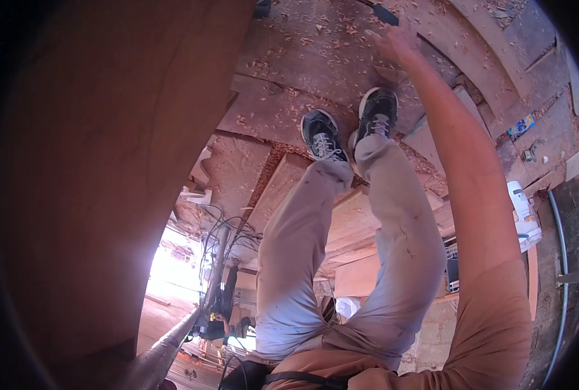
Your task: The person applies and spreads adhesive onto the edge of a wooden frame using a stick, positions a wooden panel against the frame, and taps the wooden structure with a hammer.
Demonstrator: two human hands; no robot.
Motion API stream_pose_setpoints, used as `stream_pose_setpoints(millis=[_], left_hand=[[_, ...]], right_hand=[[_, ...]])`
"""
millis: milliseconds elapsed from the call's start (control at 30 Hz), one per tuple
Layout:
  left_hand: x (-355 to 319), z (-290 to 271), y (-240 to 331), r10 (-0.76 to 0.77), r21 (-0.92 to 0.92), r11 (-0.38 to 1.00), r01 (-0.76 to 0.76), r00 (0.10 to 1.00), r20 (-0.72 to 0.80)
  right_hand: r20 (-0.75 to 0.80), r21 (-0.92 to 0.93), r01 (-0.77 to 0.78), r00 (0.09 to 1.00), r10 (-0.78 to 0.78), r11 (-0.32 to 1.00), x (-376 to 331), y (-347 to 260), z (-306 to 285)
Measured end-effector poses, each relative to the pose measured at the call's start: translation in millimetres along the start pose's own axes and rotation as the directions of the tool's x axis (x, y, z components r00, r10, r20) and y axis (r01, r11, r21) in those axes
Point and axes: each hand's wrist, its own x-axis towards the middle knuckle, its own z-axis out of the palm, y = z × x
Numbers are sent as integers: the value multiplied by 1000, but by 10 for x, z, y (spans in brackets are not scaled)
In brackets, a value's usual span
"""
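My right arm stretches away from me toward the far right, down to the shaving-covered floor. Its hand [395, 44] is closed at a dark tool [386, 14] with a flat grip and a thin shaft that runs out of the picture at the top. One digit sticks out to the left; the other fingers are too small to see clearly. What kind of tool it is cannot be told. My left hand is out of view. Close on the left, a broad brown wooden panel [101, 169] hides much of the scene.
Boards [289, 107] and wood shavings cover the floor around my shoes [322, 135]. At right lie a blue packet [521, 125] and a small metal piece [531, 152], near a white container [524, 218]. Cables and a pole [172, 338] stand lower left, near another person [219, 322].
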Motion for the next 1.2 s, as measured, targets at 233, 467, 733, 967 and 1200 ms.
stream_pose_setpoints(millis=[233,467,733,967,1200], left_hand=[[59,146,-80,-23,-17,1000,23,1000,1],[7,230,-92,-40,-90,995,42,999,27],[-289,-314,35,-93,-226,970,93,996,10],[667,41,848,57,-337,936,-101,989,-137],[621,-6,964,12,-436,897,-78,988,-152]], right_hand=[[98,-89,-102,989,110,991,41,-160,81],[225,108,-65,973,40,992,-369,-330,28],[91,784,-164,984,151,599,-2320,-1099,-602],[260,846,-29,894,-364,533,-4130,-1388,-2154],[144,880,139,833,-534,454,-4699,-1760,-3862]])
